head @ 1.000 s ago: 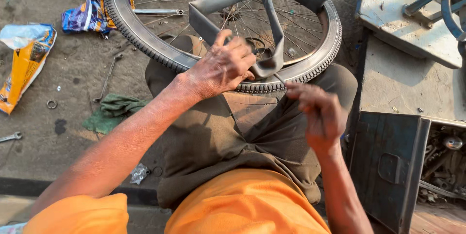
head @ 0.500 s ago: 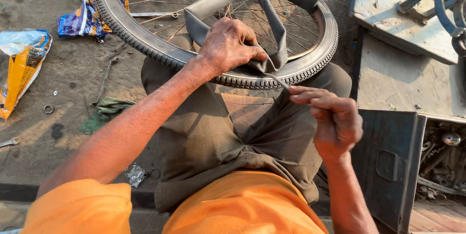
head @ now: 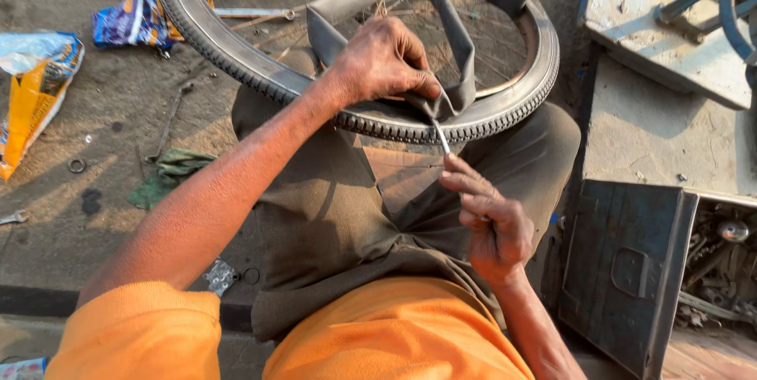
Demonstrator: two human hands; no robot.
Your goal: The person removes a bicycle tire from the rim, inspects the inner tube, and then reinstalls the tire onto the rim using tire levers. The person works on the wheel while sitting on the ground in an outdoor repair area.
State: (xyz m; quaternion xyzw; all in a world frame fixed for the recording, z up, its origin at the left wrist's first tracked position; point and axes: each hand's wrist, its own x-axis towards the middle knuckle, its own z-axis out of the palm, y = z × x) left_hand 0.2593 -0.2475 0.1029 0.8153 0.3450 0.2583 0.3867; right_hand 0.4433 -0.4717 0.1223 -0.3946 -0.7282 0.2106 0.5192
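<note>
Here the right hand (head: 493,226) pinches a thin metal tool (head: 441,137), its long axis pointing up toward the inner tube (head: 453,53). The left hand (head: 382,61), just above, clamps the tube's fold against the tyre (head: 236,53) across the lap.

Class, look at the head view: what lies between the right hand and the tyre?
A thin metal tool spans that gap from the right hand to the tyre.
</note>
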